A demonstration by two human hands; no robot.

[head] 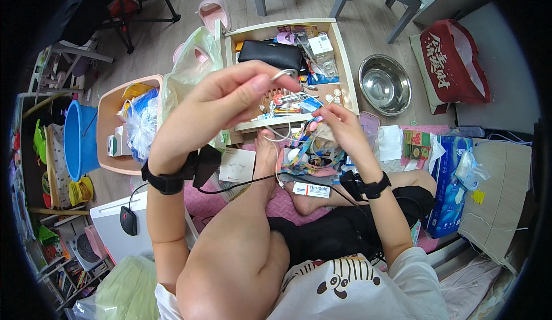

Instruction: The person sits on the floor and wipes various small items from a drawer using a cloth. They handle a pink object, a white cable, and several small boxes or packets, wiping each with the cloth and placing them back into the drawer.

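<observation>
A thin white cable [282, 138] runs between my two hands and hangs in a loop over my foot. My left hand [233, 96] is raised over the drawer's near left part, with a coil of the cable around its fingers. My right hand [340, 124] pinches another stretch of it at the drawer's near right corner. Below my right hand lies a heap of lanyards and small things [310, 147]. The pulled-out wooden drawer [347, 70] holds a black wallet [269, 54], a white box [320, 44], pens and other small items.
A steel basin [385, 85] and a red bag [457, 65] stand right of the drawer. On the left are a pink bin [129, 165], a blue bucket [79, 139] and a computer mouse [128, 221]. An ointment box [311, 189] lies by my foot; black cables run from my wristbands.
</observation>
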